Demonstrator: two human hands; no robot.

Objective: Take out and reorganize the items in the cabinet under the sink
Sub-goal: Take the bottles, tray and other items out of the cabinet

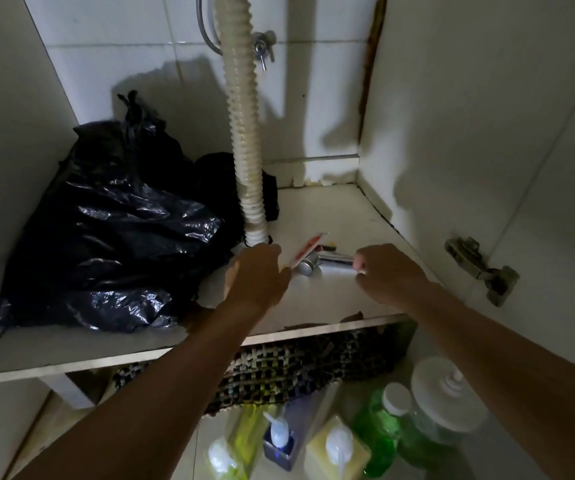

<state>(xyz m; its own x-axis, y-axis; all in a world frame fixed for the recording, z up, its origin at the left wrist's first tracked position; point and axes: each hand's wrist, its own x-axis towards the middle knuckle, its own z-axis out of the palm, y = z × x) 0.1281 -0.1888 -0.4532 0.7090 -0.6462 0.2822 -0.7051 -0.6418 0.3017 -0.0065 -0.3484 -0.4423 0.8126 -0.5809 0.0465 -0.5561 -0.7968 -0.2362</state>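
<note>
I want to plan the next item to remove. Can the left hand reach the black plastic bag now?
Probably yes: the left hand is right beside the black plastic bag, nothing between them. The drain hose stands behind.

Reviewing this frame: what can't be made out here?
Head view, the only one:
- Black bag: opaque, contents hidden.
- Left hand: seen from behind; fingertips and anything under them hidden.
- Right hand: curled fingers hide whether it grips the metal tube.
- Red-and-white packet: print too small and dim.
- Bottles on the floor: blurred, labels unreadable.
- Hose: top cut by the frame edge.
</note>
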